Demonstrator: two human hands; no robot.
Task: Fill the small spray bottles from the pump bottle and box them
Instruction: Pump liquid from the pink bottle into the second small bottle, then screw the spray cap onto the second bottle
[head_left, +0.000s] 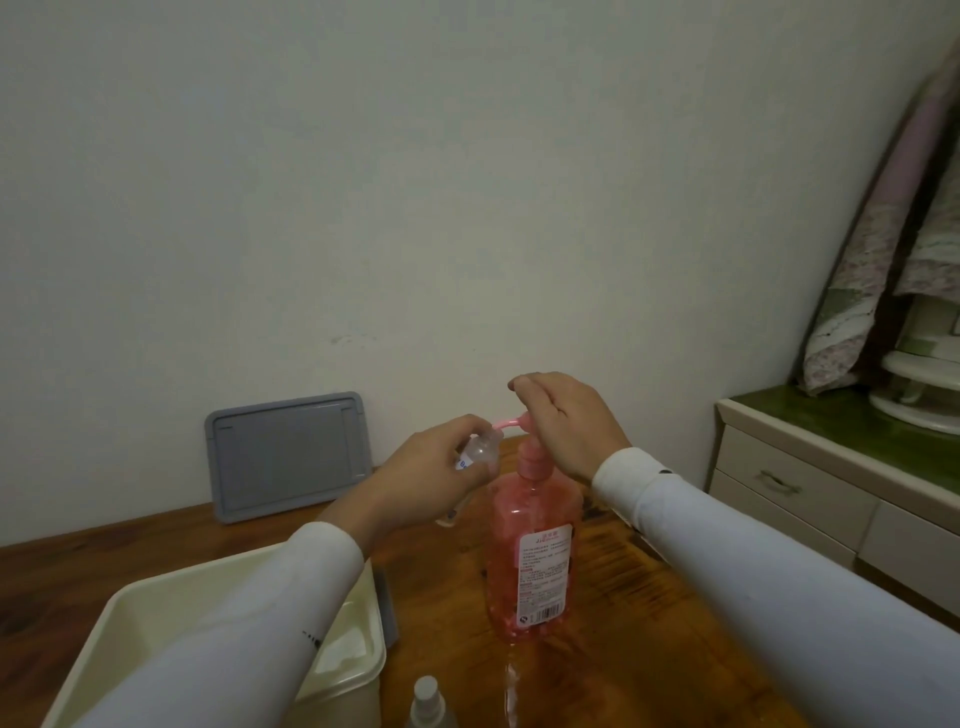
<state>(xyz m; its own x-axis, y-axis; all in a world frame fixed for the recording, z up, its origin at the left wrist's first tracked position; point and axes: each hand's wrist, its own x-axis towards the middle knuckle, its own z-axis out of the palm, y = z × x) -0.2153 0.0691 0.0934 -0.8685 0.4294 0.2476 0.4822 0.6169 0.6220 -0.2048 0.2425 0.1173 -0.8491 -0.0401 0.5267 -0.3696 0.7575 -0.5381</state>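
Filling: small bottle (477, 451) at pump spout (143, 425).

Left hand (431, 467) grips the tilted bottle, mouth under the spout; right hand (566, 421) lies flat-fingered on the pump bottle (530, 551) head. Best pressed slowly, mouth kept touching the spout. Capped bottle (428, 701) waits near the box (156, 613); lid (288, 454) leans on the wall.

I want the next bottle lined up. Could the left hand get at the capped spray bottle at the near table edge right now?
Probably not yet: the left hand grips a small clear bottle under the pump bottle spout. The capped spray bottle itself stands unobstructed beside the cream box.
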